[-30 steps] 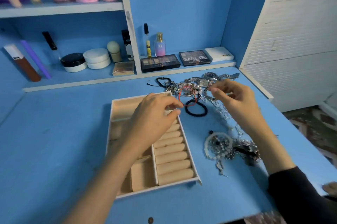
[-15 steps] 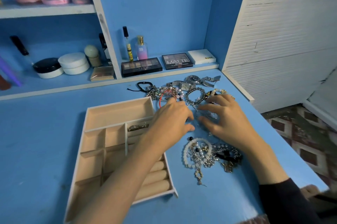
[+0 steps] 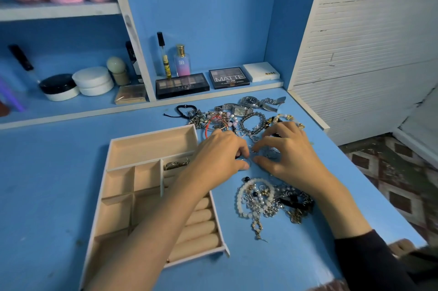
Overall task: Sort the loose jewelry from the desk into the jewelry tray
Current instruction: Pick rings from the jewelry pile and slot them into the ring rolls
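The beige jewelry tray (image 3: pixel 151 135) lies on the blue desk, left of centre, with one metal piece (image 3: pixel 176 164) in a small compartment and ring rolls (image 3: pixel 199 226) along its right side. My left hand (image 3: pixel 220 155) reaches across the tray's right edge and pinches a thin silver chain (image 3: pixel 246 160) on the desk. My right hand (image 3: pixel 291 158) faces it, with thumb and fingers curled on the same silver tangle (image 3: pixel 270 153). Loose bracelets (image 3: pixel 253 122), a red bangle (image 3: pixel 206 129) and watches (image 3: pixel 251 102) lie beyond the hands. A pearl-and-chain pile (image 3: pixel 265 198) lies nearer me.
Eyeshadow palettes (image 3: pixel 182 85), a perfume bottle (image 3: pixel 182 60) and cream jars (image 3: pixel 93 80) line the low shelf behind the desk. A white slatted panel (image 3: pixel 367 53) stands at the right, beyond the desk's right edge. A black cord bracelet (image 3: pixel 184 109) lies at the far pile's left end.
My left hand left the tray and moved right onto the desk. My right hand came down from the far pile. Both now meet over the silver chain between the two piles.
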The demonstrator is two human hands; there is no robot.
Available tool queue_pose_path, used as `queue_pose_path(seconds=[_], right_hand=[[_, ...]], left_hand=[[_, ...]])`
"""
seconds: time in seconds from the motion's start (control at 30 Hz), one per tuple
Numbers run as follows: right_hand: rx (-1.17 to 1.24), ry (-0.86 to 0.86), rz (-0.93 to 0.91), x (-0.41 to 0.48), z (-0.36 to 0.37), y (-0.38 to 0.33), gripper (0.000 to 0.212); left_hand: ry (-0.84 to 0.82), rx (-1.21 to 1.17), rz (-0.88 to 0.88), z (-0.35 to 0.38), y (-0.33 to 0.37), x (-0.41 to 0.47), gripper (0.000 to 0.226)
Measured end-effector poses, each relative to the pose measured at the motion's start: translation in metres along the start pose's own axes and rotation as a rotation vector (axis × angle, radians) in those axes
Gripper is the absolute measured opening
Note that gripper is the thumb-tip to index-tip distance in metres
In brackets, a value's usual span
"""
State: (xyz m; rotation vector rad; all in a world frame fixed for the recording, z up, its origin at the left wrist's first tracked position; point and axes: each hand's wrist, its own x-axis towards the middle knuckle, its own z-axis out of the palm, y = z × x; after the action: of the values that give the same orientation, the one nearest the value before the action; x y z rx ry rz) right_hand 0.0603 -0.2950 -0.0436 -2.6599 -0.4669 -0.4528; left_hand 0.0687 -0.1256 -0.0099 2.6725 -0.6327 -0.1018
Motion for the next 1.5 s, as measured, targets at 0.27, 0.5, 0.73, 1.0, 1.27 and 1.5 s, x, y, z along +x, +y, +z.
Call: queue_pose_path(seconds=[0.27, 0.5, 0.73, 1.0, 1.27, 1.5], right_hand=[[0.033, 0.195, -0.018, 0.004, -0.001, -0.006, 0.009], [0.122, 0.286, 0.008, 0.004, -0.003, -0.013, 0.014], [0.307, 0.292, 0.053, 0.003, -0.005, -0.017, 0.015], [0.394, 0.199, 0.177, 0.012, -0.006, -0.030, 0.004], [0.240, 0.131, 0.085, 0.010, -0.004, -0.028, 0.010], [0.242, 0.157, 0.058, 0.007, -0.004, -0.028, 0.010]], left_hand=[[-0.055, 0.006, 0.001, -0.001, -0.002, 0.004, 0.022], [0.025, -0.066, 0.033, 0.001, 0.002, -0.001, 0.015], [0.216, -0.315, 0.011, -0.014, -0.010, -0.024, 0.005], [0.386, -0.328, -0.109, -0.034, -0.046, -0.068, 0.011], [0.370, -0.441, -0.127, -0.025, -0.041, -0.069, 0.011], [0.357, -0.439, -0.099, -0.022, -0.039, -0.065, 0.010]])
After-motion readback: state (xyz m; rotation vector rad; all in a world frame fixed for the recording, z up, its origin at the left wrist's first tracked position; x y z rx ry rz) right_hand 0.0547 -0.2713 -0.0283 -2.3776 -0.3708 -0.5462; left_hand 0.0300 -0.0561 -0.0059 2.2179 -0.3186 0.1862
